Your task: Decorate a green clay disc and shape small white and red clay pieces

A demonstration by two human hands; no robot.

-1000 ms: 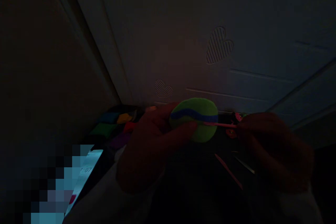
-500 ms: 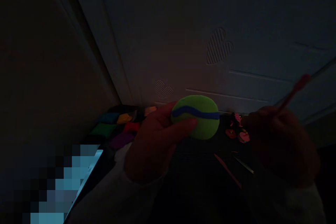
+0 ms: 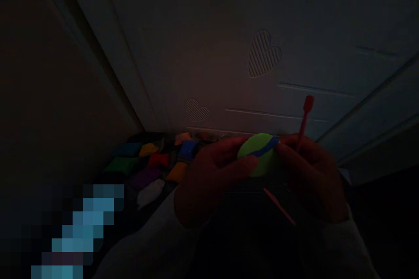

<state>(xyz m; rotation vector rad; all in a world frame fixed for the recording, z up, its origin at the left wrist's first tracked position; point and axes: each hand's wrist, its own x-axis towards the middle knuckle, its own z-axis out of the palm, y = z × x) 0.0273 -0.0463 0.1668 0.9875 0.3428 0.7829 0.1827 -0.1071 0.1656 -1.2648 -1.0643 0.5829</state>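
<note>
My left hand (image 3: pixel 212 174) holds a light green disc (image 3: pixel 265 165), which looks like modelling clay, with the thumb on its front and the fingers behind. A blue wavy strip (image 3: pixel 262 150) runs across the disc's face. At the disc's right edge, my right hand (image 3: pixel 317 174) pinches the end of the strip between thumb and fingertips. That same hand also grips a thin red stick tool (image 3: pixel 303 124), its flat, wide end pointing up. Below the hands lies a pink knife-shaped tool (image 3: pixel 279 206) on the dark surface.
Left of my hands lie several coloured packets, among them a green one (image 3: pixel 121 165), a red one (image 3: pixel 158 160), a blue one (image 3: pixel 188 149) and a white lump (image 3: pixel 150 193). Behind stands a pale panel (image 3: pixel 209 52) with raised hearts. The scene is very dim.
My right hand has moved left to the disc's edge, carrying the red tool. The disc has shifted right and tilted, and my right hand now hides the small pink pieces.
</note>
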